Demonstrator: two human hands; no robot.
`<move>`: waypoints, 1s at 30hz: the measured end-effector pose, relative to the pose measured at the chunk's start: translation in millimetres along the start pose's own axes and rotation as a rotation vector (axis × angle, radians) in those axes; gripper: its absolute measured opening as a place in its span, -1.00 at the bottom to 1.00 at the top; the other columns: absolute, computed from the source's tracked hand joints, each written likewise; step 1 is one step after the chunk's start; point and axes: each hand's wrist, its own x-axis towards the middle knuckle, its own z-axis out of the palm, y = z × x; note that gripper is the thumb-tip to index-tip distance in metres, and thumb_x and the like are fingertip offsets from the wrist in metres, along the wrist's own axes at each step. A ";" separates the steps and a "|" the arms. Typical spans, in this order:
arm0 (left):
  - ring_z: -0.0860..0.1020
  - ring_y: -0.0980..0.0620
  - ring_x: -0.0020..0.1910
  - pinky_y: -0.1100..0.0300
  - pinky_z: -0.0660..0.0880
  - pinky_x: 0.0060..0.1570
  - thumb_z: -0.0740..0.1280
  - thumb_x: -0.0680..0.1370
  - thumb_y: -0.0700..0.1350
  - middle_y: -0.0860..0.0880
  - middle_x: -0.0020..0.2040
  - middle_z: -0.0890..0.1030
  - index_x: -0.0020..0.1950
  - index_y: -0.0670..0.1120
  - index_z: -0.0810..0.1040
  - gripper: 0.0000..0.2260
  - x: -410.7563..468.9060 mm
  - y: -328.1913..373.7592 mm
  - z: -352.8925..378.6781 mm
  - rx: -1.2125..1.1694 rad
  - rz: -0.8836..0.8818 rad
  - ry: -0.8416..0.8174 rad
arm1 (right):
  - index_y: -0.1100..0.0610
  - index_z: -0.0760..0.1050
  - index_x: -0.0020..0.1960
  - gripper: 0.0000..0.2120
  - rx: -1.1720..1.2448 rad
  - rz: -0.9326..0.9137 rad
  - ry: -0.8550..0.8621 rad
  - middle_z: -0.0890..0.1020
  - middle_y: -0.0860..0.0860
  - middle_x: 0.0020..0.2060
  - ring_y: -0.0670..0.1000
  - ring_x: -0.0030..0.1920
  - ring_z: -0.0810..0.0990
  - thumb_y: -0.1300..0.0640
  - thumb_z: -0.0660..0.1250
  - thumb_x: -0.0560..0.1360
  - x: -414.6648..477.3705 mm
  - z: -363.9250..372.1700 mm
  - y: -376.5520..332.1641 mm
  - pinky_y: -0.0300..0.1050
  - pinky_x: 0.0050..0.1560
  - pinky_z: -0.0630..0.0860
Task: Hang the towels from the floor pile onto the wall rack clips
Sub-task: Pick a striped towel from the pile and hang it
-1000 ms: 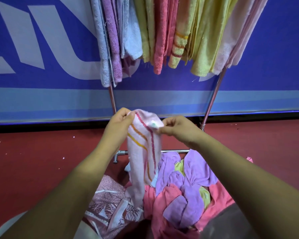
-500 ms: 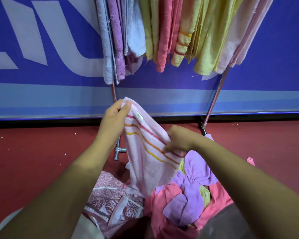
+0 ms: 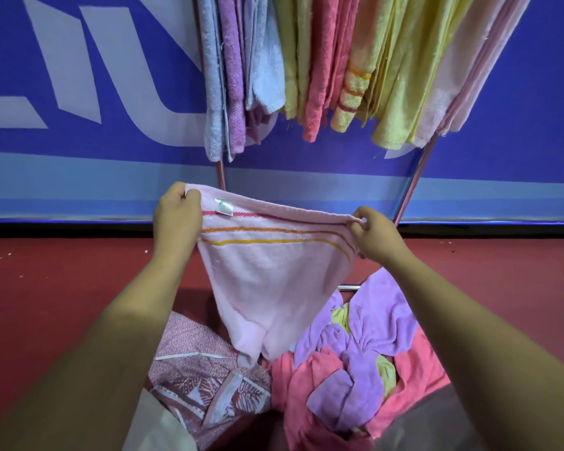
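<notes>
gripping towel [image 3: 274, 271] by both top corners, spread flat above pile [image 3: 372, 323], with left hand [image 3: 176, 219] curled round one, right hand [image 3: 373, 236] pinching the other. could snag hem on pile, or lose a corner if pinch slackens reaching for crowded rack [image 3: 412, 183] behind pile.

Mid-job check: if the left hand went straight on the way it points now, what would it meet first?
Probably the rack's left leg, which stands just past the left hand gripping the pink striped towel. Depth is unclear; if it misses the leg, the blue wall banner comes next.
</notes>
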 end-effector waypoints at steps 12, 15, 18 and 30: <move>0.42 -0.01 -0.31 0.07 0.44 -0.23 0.17 0.34 -0.16 -0.04 -0.32 0.48 -0.16 0.12 0.58 -0.74 -7.1 1.8 -5.3 -0.275 -0.149 -0.109 | 0.18 0.60 -0.20 -0.90 0.453 0.053 0.132 0.55 0.01 -0.41 -0.07 -0.41 0.43 0.23 0.39 0.50 -6.8 -13.2 -20.6 -0.21 -0.33 0.41; 0.46 0.00 -0.31 -0.02 0.55 -0.14 0.18 0.40 -0.22 -0.02 -0.35 0.52 -0.24 -0.02 0.60 -0.78 -10.1 8.3 -7.3 -0.328 -0.146 -0.216 | 0.12 0.49 -0.13 -0.92 0.277 -0.070 0.126 0.53 -0.02 -0.40 -0.06 -0.42 0.42 0.17 0.31 0.55 -6.6 -15.2 -20.4 -0.17 -0.37 0.38; 0.58 0.05 -0.25 0.07 0.60 -0.11 0.15 0.53 -0.34 -0.04 -0.24 0.64 -0.23 -0.08 0.60 -0.70 -20.2 20.2 -5.4 -0.391 -0.132 -0.422 | 0.04 0.37 -0.04 -0.93 0.033 -0.106 -0.011 0.56 0.11 -0.40 0.10 -0.42 0.44 0.08 0.22 0.61 -6.2 -11.1 -16.7 -0.08 -0.34 0.42; 0.64 0.11 -0.06 0.25 0.58 -0.03 0.20 0.58 -0.47 -0.14 0.05 0.66 0.26 -0.24 0.54 -0.69 -53.4 31.0 6.8 -0.286 0.101 -1.050 | 0.28 0.61 -0.13 -0.93 0.651 -0.004 -0.107 0.64 0.09 -0.35 -0.05 -0.37 0.59 0.40 0.38 0.47 -24.0 -14.2 -53.1 -0.24 -0.28 0.53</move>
